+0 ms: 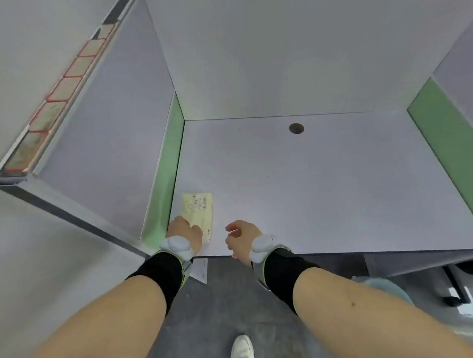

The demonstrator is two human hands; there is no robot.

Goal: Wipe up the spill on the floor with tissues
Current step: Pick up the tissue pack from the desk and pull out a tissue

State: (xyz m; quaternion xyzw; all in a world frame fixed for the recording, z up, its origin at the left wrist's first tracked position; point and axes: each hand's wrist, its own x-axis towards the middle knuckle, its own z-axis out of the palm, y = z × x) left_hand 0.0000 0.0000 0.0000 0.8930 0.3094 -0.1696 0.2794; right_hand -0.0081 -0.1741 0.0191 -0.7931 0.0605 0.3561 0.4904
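Observation:
A pale yellow tissue pack lies at the front left of a white desk, close to the green side panel. My left hand rests on the pack's near end, its fingers over the top of the pack and mostly hidden behind the hand. My right hand hovers just right of the pack above the desk's front edge, fingers loosely curled and holding nothing. The dark grey floor shows below the desk; no spill is visible on it.
Green panels wall the desk on the left and on the right. A round cable hole sits near the desk's back. My white shoe stands on the floor. A light blue round object sits under the desk at right.

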